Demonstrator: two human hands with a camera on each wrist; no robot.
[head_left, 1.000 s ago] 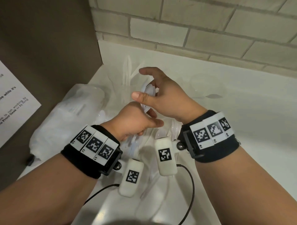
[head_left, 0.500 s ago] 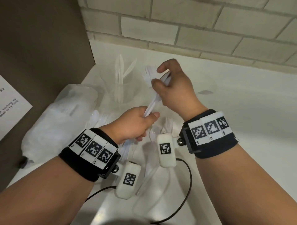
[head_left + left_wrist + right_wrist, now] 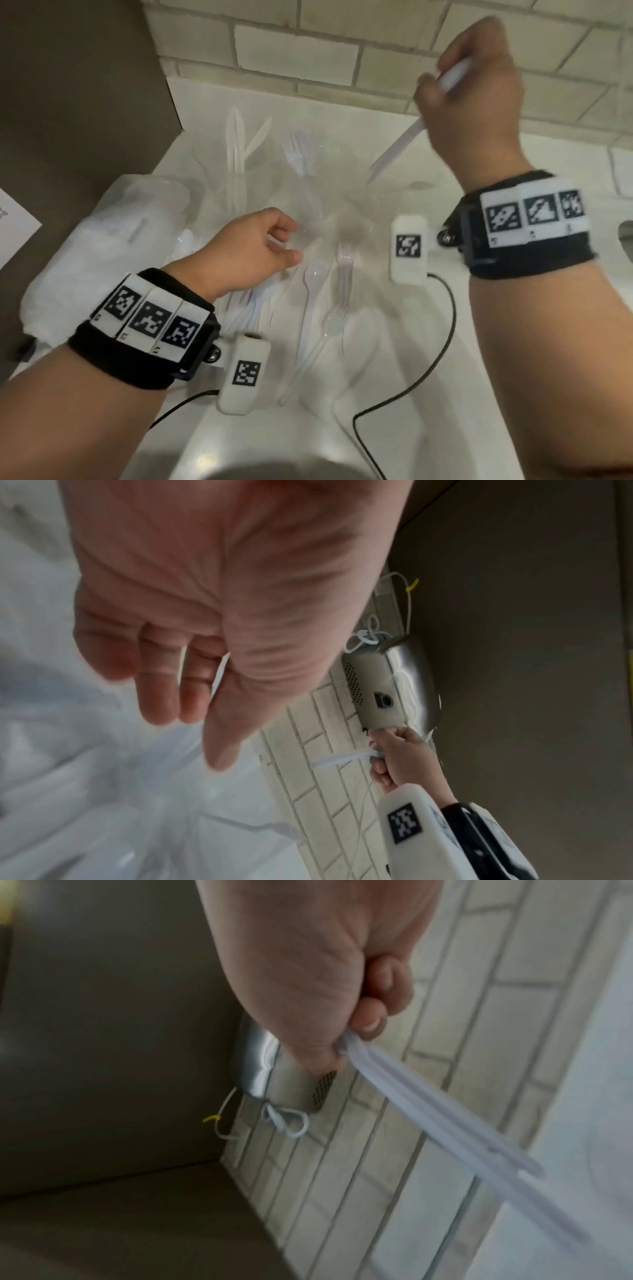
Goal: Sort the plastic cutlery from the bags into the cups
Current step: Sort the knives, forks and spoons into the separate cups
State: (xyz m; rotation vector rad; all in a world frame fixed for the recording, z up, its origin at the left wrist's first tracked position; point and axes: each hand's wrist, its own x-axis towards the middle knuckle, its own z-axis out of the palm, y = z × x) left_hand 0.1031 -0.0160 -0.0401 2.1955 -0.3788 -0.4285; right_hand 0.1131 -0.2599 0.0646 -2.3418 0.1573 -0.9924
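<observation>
Item 1, two white plastic utensils [image 3: 397, 150]: I see them held aloft and slanted, handles pinched together, working ends hidden. Item 2, clear cups: one [image 3: 236, 178] holds upright knives, its neighbour [image 3: 301, 171] upright forks. Item 3, loose forks and spoons [image 3: 329, 301] flat on clear bag film on the table. Item 4, crumpled bag [image 3: 102, 246] at far left.

No readable words anywhere; only black-and-white square code markers on the wristbands [image 3: 147, 317] and white camera pods [image 3: 408, 245]; paper sheet's [image 3: 15, 224] print is illegible
</observation>
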